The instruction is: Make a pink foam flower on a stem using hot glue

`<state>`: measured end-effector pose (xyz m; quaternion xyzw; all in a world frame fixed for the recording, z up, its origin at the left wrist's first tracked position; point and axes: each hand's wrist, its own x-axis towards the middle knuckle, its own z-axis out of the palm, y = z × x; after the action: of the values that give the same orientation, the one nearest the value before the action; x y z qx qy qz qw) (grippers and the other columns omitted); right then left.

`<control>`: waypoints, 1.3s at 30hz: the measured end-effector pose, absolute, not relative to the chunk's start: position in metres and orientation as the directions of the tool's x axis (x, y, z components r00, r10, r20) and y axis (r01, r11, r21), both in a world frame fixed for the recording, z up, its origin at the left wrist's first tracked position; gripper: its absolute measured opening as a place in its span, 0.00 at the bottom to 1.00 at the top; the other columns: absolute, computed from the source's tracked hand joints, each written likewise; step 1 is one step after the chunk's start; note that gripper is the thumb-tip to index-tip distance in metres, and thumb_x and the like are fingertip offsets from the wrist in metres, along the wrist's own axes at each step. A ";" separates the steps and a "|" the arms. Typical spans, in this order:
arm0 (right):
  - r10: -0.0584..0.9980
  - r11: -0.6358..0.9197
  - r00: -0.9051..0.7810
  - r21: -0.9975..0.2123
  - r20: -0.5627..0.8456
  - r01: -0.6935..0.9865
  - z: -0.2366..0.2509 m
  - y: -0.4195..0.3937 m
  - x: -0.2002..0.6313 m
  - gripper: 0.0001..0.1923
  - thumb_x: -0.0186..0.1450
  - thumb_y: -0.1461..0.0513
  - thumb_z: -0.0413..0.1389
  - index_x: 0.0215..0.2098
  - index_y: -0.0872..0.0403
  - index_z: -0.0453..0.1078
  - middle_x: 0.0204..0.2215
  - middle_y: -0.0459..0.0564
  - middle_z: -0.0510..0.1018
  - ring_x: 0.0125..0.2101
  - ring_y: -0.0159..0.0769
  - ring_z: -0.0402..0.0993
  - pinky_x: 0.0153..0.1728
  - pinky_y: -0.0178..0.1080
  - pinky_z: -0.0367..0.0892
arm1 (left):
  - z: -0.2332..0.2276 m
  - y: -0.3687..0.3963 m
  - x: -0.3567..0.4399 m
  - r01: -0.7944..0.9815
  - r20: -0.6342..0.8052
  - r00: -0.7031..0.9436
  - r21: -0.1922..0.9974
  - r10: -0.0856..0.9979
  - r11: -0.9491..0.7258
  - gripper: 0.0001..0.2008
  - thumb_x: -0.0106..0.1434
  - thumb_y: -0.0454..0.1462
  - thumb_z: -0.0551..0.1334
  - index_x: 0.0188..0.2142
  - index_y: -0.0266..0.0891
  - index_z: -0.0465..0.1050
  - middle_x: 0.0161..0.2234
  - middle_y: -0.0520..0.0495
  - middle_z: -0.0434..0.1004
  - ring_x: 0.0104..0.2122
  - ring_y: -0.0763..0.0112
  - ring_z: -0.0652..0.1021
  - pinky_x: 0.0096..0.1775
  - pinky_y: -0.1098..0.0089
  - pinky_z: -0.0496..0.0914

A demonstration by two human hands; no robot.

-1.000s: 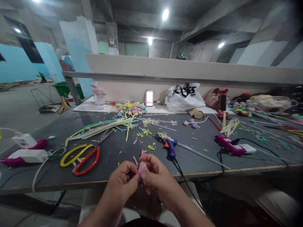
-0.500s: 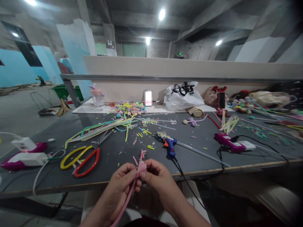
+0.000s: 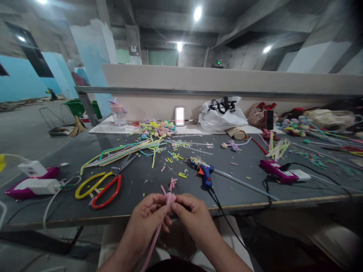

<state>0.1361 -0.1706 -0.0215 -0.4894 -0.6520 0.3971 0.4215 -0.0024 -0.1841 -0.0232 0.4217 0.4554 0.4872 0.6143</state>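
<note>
Fingers of the left hand [image 3: 149, 217] and right hand [image 3: 190, 216] pinch the pink pipe cleaner [image 3: 169, 200] just before the bench [image 3: 136, 189] edge; its folded tip looks tighter than a second ago, the stem trailing downward, so bunching seems underway.

White plastic bag [image 3: 222, 113]: black print, not legible; nothing else readable.
</note>
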 end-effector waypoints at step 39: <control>0.970 0.061 -0.233 -0.998 0.064 -0.021 -0.013 -0.167 0.155 0.11 0.59 0.56 0.55 0.33 0.56 0.73 0.26 0.45 0.71 0.28 0.31 0.65 0.32 0.34 0.60 | -0.011 -0.172 -0.036 -0.064 -0.055 0.084 0.996 0.995 0.060 0.11 0.53 0.43 0.62 0.30 0.36 0.70 0.22 0.52 0.72 0.21 0.73 0.73 0.23 0.73 0.69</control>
<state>0.1546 -0.1668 -0.0126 -0.4182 -0.5674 0.5428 0.4566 -0.0359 -0.1716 -0.0114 0.4889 0.4762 0.4806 0.5506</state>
